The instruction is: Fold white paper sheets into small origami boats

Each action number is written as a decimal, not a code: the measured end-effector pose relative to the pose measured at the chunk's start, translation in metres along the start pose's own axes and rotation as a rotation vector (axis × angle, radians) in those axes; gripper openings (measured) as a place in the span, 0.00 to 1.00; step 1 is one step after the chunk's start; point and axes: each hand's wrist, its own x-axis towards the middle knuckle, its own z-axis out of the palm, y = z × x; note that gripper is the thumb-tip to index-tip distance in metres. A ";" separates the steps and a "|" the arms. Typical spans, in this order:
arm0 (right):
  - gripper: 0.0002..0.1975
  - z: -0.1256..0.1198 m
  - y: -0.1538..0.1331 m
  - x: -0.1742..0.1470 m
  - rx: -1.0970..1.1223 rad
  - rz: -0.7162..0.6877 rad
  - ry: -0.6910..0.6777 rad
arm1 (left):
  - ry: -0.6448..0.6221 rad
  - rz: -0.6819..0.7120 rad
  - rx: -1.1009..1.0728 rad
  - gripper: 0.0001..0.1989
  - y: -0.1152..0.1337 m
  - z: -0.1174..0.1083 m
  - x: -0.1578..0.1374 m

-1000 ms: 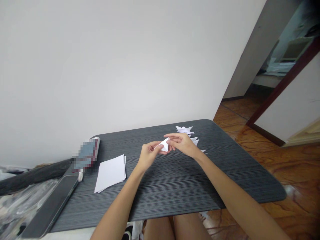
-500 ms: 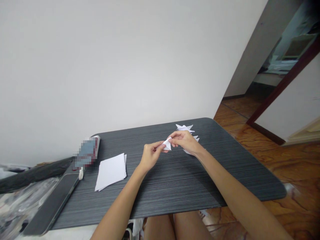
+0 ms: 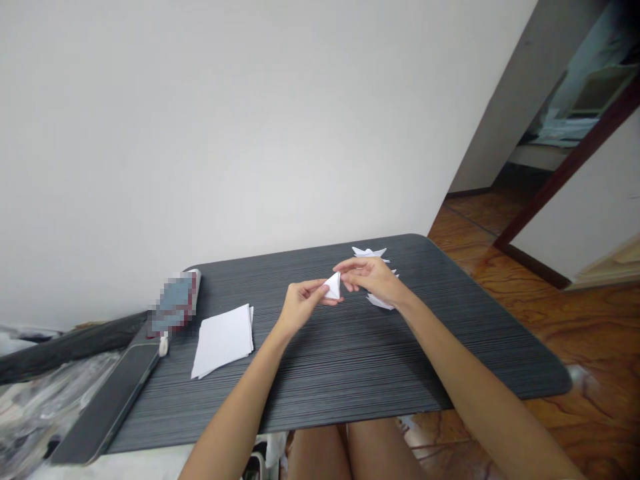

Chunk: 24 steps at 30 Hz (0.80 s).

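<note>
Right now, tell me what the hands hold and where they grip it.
Both hands pinch one small folded paper triangle: the left hand at its lower left corner, the right hand at its right edge near the top.

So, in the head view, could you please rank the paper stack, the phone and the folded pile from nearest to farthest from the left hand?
1. Folded pile, just right, beyond the right hand.
2. Paper stack, left.
3. Phone, far left edge.

No legible text, label, brand, number or sign appears. The box [image 3: 175, 303], well left of the hands, is pixelated; the paper sheets [image 3: 223, 340] between box and hands are blank.
</note>
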 end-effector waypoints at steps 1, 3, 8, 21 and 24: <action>0.10 0.000 -0.001 0.000 -0.017 -0.004 0.002 | 0.002 -0.005 -0.003 0.18 0.000 0.000 0.000; 0.08 0.000 -0.002 0.000 -0.050 -0.010 0.007 | -0.006 -0.009 -0.005 0.18 0.001 0.000 0.000; 0.07 -0.001 -0.004 -0.002 -0.080 -0.010 -0.016 | -0.046 -0.013 0.008 0.18 0.005 0.002 -0.002; 0.07 0.000 -0.007 -0.004 -0.138 -0.122 -0.019 | -0.059 -0.066 -0.015 0.19 0.003 -0.003 -0.001; 0.06 0.001 -0.008 -0.005 -0.159 -0.149 -0.015 | -0.064 -0.056 -0.005 0.19 0.004 -0.003 -0.001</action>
